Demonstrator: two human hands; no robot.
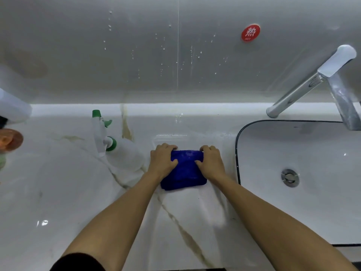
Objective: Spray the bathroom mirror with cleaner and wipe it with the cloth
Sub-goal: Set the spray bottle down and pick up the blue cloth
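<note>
A blue cloth, folded into a thick pad, lies on the white marble counter. My left hand grips its left side and my right hand grips its right side, fingers curled over the far edge. A white spray bottle with a green nozzle lies on its side on the counter, just left of my left hand. Above the counter's back ledge rises a glossy surface dotted with droplets and streaks; whether it is mirror or wall panel I cannot tell.
A white sink basin with a metal drain sits at the right, under a chrome faucet. A round red hot-water sticker is on the wall. White and orange containers stand at the far left edge.
</note>
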